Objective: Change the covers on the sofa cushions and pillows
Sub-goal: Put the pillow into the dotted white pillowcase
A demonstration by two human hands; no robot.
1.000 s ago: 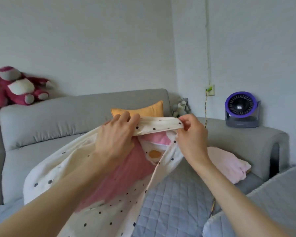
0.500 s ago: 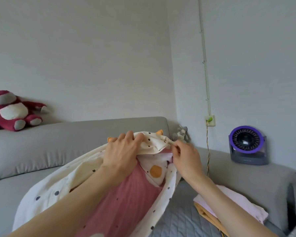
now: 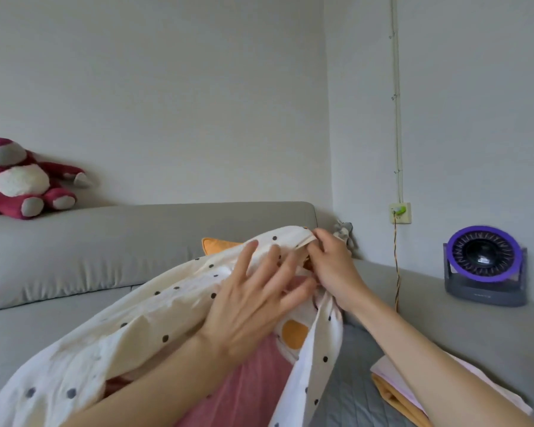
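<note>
Two hands work the dotted cover over the pink pillow, low centre on the sofa. Left hand lies flat w/ fingers spread, pressing the cloth. Right hand, at 1 o'clock of it, pinches the cover's top edge. Risk: only one pinch holds the opening, so a hard tug could slip the edge free or bunch the pillow corner inside. Folded covers at 4 o'clock sit near the seat edge & may get knocked off.

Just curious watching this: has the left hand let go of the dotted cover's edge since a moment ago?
Yes. The left hand no longer grips the edge; its fingers are spread over the dotted cover, lower than the right hand, which pinches the top corner.
</note>
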